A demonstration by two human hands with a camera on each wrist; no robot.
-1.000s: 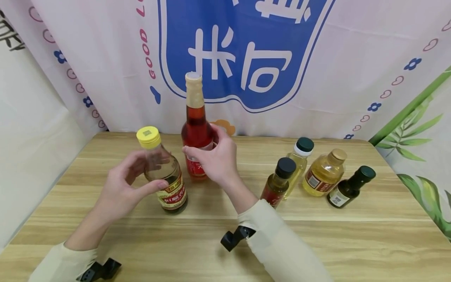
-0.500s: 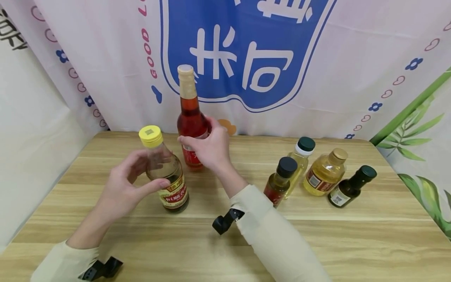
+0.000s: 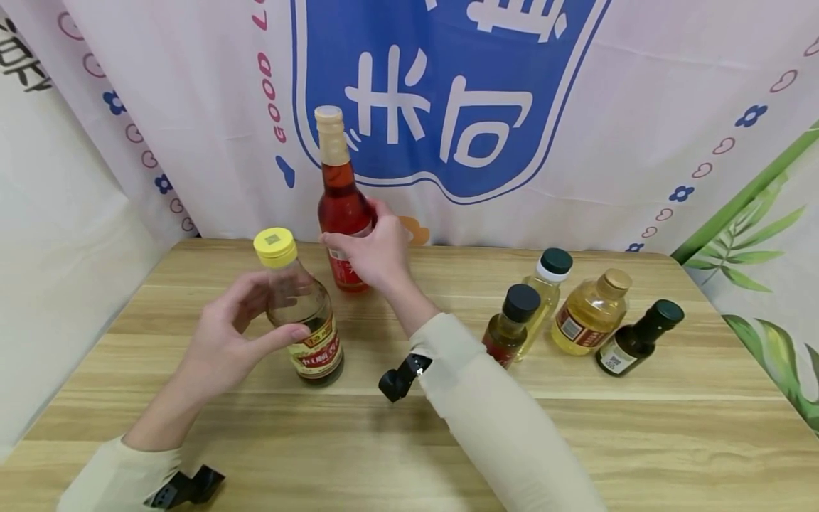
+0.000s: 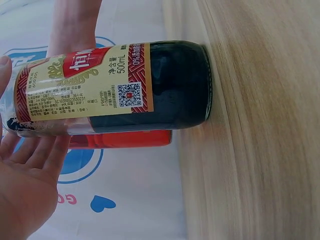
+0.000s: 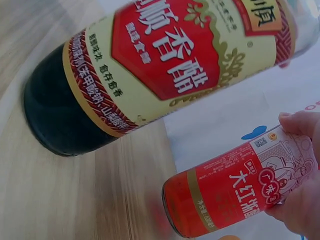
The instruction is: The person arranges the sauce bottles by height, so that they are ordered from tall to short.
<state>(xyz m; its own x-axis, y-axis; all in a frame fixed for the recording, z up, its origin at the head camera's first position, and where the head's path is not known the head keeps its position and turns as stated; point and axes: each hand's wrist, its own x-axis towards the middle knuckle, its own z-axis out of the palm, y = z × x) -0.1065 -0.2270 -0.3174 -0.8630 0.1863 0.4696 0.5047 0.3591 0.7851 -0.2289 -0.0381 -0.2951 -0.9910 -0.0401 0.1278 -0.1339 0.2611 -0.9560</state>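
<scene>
Head view: left hand loosely encircles yellow-capped bottle, which could topple if bumped; right hand grips red bottle.

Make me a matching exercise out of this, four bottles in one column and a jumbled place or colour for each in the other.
Column one:
1. Hengshun vinegar bottle
2. red Zhe vinegar bottle
3. squat barcode-labelled bottle
4. small dark bottle

Column two:
A. golden-yellow, tan-capped
B. rightmost of all
C. yellow-capped
D. farthest back of all

Pairs: 1-C, 2-D, 3-A, 4-B.
</scene>
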